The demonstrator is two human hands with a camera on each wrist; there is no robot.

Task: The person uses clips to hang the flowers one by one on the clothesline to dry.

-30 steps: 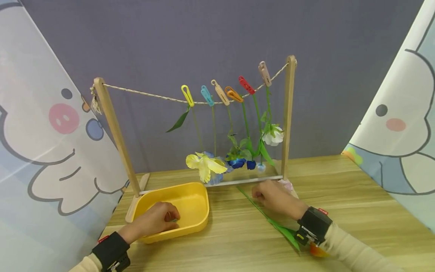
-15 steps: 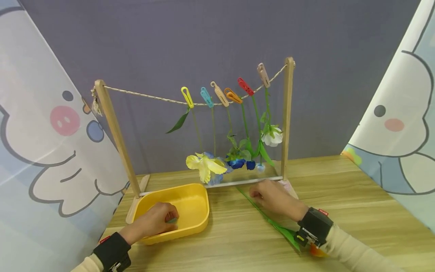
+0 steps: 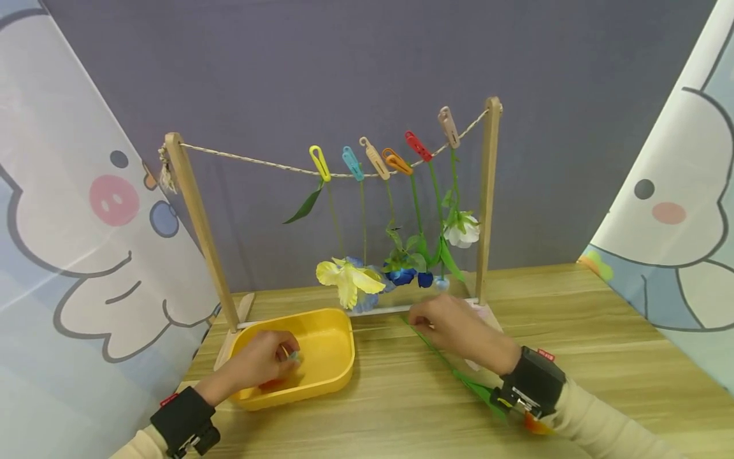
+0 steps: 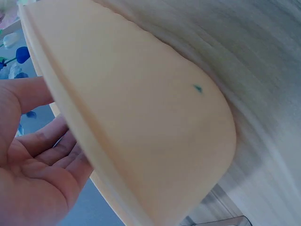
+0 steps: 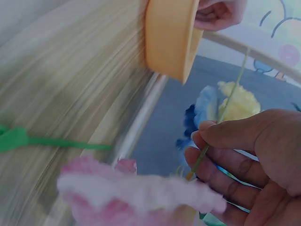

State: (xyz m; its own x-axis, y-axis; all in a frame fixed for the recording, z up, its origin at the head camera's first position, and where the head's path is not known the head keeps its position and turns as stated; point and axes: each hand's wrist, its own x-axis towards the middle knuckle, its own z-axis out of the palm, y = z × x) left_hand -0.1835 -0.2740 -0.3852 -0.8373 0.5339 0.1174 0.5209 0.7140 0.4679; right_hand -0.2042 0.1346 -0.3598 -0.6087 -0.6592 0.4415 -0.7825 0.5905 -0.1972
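Note:
My right hand [image 3: 450, 325] pinches a thin green stem between thumb and fingers, low in front of the line stand's base bar. In the right wrist view, the stem leads down to a pink-and-white flower [image 5: 141, 197], and its bare end points toward the basket. My left hand [image 3: 260, 357] reaches into the yellow basket [image 3: 342, 382], fingers curled, with a small pale blue-green piece [image 3: 294, 355] at its fingertips; most of that piece is hidden. Something red [image 3: 272, 384] lies beneath this hand. In the left wrist view, the basket wall [image 4: 141, 103] hides the fingertips.
Behind the hands, a rope [image 3: 252, 159] between two wooden posts carries several clothespins, including a yellow one [image 3: 319, 163] and a red one [image 3: 418, 146]. Flowers hang head down from them, among them a yellow flower [image 3: 346, 279]. A green leaf [image 3: 478, 387] and orange bloom [image 3: 536, 424] lie near my right wrist.
My left hand has lifted slightly inside the basket, so the pale piece and the red thing show more. My right hand has moved a little left and away from me with the stem.

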